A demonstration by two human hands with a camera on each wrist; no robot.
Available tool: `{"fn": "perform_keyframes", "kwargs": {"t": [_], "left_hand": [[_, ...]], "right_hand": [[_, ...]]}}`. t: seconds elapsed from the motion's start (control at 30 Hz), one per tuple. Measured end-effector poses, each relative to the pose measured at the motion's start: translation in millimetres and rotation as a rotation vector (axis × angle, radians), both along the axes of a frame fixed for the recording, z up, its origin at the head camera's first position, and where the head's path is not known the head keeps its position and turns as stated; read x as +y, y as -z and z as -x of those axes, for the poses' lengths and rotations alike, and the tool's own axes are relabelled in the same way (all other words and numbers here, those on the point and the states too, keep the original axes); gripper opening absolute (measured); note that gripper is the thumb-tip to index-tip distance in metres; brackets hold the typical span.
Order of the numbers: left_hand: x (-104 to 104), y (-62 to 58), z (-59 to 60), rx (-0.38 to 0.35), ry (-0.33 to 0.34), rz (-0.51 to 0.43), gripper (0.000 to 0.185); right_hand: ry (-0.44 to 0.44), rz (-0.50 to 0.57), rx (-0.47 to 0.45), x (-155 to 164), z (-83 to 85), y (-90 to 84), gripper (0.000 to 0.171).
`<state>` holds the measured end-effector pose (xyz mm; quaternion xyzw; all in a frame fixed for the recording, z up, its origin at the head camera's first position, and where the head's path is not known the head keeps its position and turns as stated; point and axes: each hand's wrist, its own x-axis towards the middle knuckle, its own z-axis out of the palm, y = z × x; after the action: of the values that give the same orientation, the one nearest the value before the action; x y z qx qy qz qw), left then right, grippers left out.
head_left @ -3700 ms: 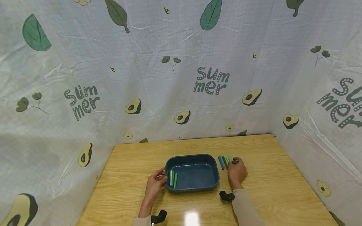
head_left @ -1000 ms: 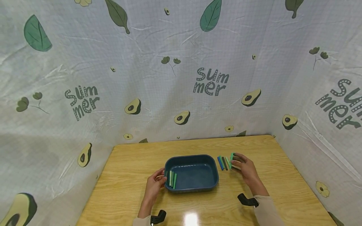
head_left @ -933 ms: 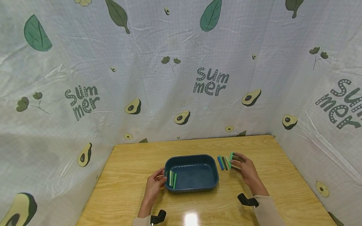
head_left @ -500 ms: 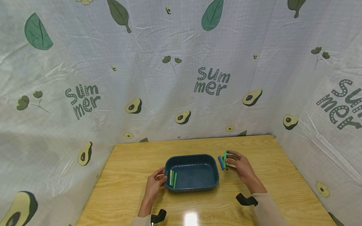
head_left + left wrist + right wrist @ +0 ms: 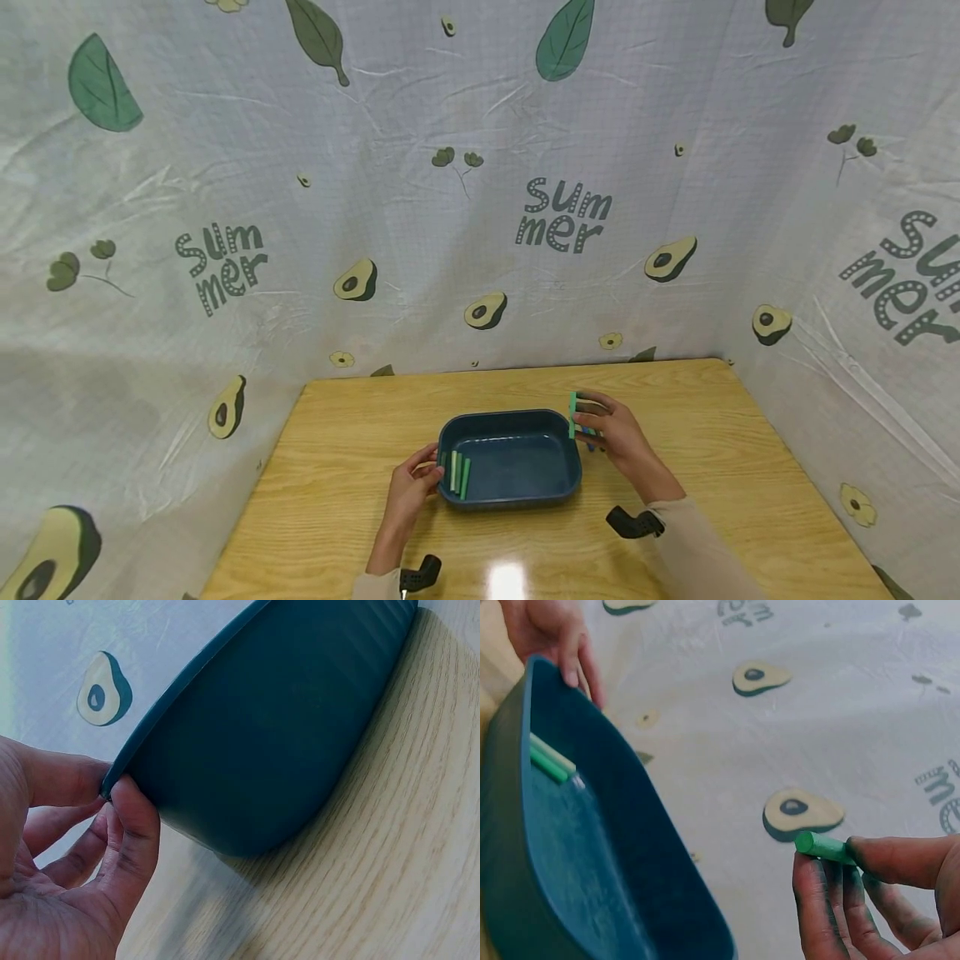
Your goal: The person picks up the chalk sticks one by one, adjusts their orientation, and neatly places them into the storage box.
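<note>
Lifted off the wooden tabletop (image 5: 712, 467), the short green chalk stick (image 5: 572, 414) now hangs at the dark blue plastic tray's (image 5: 510, 497) right rim — right hand (image 5: 615, 433) pinching it, left hand (image 5: 411, 487) gripping the opposite rim. Carrying is underway — next likely a lowering into the tray.

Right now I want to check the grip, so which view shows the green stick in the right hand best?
The right wrist view: the green stick fills it, pinched by the fingertips. The head view shows it tiny; the left wrist view misses it.
</note>
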<state>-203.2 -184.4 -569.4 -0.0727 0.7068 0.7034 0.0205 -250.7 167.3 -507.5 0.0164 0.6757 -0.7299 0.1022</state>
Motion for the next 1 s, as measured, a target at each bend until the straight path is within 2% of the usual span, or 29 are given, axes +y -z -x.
{"fn": "perform_keyframes", "kwargs": {"t": [0.33,0.73,1.0], "left_hand": [[0,-0.2,1.3,0.002,0.000,0.004,0.050],[3,1.2,-2.3,-0.002,0.004,0.017,0.050],[1,3.9,1.7,0.001,-0.009,0.022,0.049]], "right_hand": [[-0.054,-0.005,-0.001,-33,2.7,-7.0,0.056],[-0.089,0.041,-0.053,-73,3.4,8.5,0.054],[-0.114,0.057,-0.081,-91,3.1,19.5,0.055]]}}
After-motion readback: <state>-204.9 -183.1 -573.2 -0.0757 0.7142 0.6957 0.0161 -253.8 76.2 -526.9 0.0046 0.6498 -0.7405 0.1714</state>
